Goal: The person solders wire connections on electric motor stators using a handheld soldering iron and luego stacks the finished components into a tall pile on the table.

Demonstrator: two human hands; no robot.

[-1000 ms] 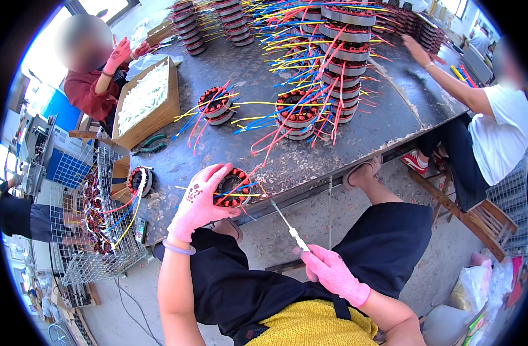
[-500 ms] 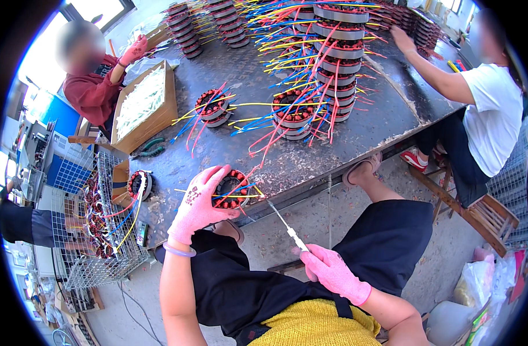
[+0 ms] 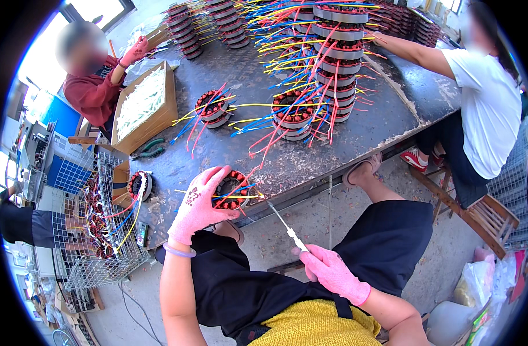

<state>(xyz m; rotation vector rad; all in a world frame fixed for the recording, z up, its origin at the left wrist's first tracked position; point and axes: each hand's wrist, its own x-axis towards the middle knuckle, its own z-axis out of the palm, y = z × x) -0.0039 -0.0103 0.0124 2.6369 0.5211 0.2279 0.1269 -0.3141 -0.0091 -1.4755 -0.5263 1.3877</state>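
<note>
At the near edge of the table, my left hand point(image 3: 199, 202), in a pink glove, is closed round the side of a motor stator point(image 3: 239, 183) with red-wrapped windings. Red, blue and yellow lead wires come out of it, some toward the right. My right hand point(image 3: 332, 273), also gloved in pink, grips what looks like a soldering iron point(image 3: 294, 235) with a white handle and a thin metal shaft. Its tip meets or nearly meets the wire ends just right of the stator; exact contact is too small to tell.
Tall stator stacks point(image 3: 339, 52) with splayed wires stand farther back. A single stator point(image 3: 212, 108), pliers point(image 3: 151, 149), a carton of white pieces point(image 3: 143, 106) and another stator point(image 3: 140, 184) lie leftward. A wire basket point(image 3: 105, 259) stands left. Co-workers sit at both sides.
The co-worker on the right has leaned and stretched an arm closer to the tall stack. My hands, the stator and the iron stay almost in place.
</note>
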